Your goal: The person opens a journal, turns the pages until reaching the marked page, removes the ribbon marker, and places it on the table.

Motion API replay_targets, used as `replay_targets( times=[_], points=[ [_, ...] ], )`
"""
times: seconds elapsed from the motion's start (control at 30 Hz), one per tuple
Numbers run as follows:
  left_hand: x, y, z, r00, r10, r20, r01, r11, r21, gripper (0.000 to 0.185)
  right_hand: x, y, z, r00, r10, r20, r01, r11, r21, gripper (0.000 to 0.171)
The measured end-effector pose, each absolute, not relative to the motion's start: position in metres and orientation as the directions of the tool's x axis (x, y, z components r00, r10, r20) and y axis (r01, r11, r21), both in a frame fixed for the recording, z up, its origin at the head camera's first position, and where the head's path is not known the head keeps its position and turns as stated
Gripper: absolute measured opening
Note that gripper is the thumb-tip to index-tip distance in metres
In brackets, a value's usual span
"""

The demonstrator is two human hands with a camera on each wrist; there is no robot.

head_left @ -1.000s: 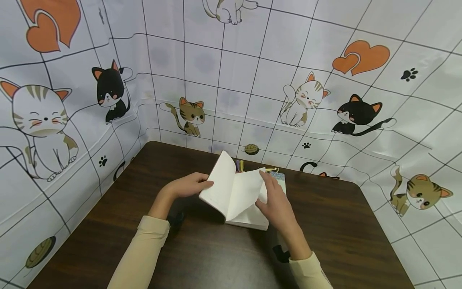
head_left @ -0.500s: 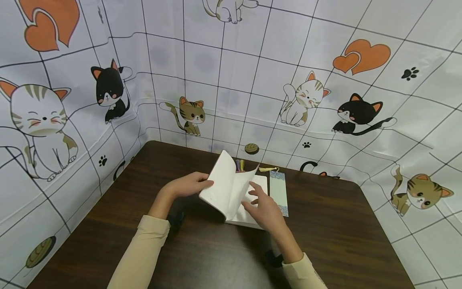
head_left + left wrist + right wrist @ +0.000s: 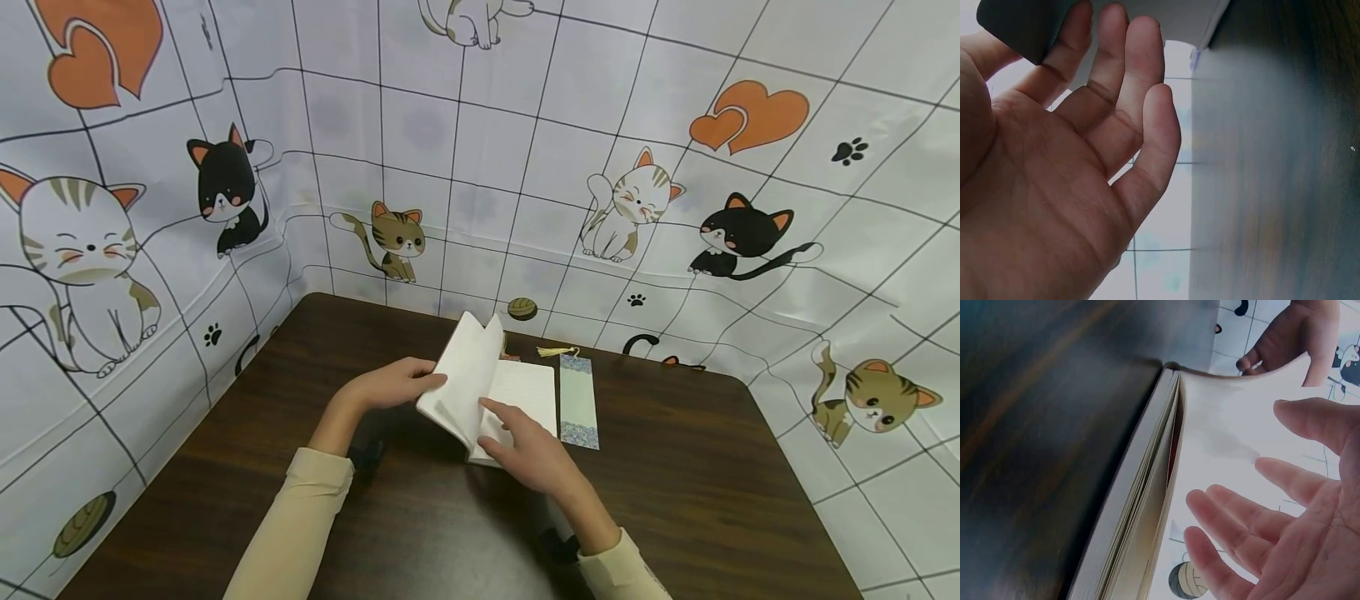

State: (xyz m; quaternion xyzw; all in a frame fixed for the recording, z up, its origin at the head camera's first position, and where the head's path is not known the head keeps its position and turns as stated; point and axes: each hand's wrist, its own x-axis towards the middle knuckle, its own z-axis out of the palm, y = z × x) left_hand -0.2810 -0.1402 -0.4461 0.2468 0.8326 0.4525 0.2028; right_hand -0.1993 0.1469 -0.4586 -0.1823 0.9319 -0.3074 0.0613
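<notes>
An open notebook (image 3: pixel 495 392) lies near the far edge of the dark wooden worktop (image 3: pixel 675 500), about midway along it, spine toward the person. The left hand (image 3: pixel 390 385) is at the book's left side, fingers curled over the edge of the raised stack of leaves and propping it up at a steep tilt, thumb on the near face. From the left wrist view the fingers are only gently bent and lie together against the dark cover (image 3: pixel 1029 25). The right hand (image 3: pixel 528 450) sits on the near right part of the book, fingers spread and relaxed, the forefinger reaching toward the gutter under the raised leaves; whether the fingertips press the lined right-hand page cannot be told. The right wrist view shows the page block edge-on, leaves fanned slightly, the fingers (image 3: pixel 1241 512) apart and pinching nothing.

Just beside the book's right edge, flat on the worktop, lies a pale green bookmark (image 3: pixel 578 401) with a patterned band at each end and a yellow tassel (image 3: pixel 557 351) trailing toward the far edge. A backdrop of cartoon cats (image 3: pixel 637 217) stands around the far and side edges of the worktop. Cream sleeves (image 3: pixel 296 533) cover both forearms.
</notes>
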Motion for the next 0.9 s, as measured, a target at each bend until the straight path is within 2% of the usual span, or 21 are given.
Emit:
replay_targets(
  times=[0.23,0.7,0.9],
  points=[
    [-0.2794,-0.1401,-0.4448,-0.802,0.584,-0.129,0.213,0.480,0.851,0.045,-0.1949,0.1418,-0.4602,-0.903,-0.430,-0.005,-0.355,0.751,-0.557,0.058],
    [-0.2816,-0.1373,-0.4453,-0.824,0.540,-0.171,0.140,0.487,0.862,0.062,-0.1938,0.1381,-0.4584,-0.885,-0.465,-0.018,-0.387,0.756,-0.527,0.062],
    [-0.2811,-0.1380,-0.4448,-0.825,0.543,-0.155,0.159,0.488,0.858,0.055,-0.1933,0.1389,-0.4588,-0.882,-0.471,-0.012,-0.397,0.757,-0.519,0.062]
  ],
)
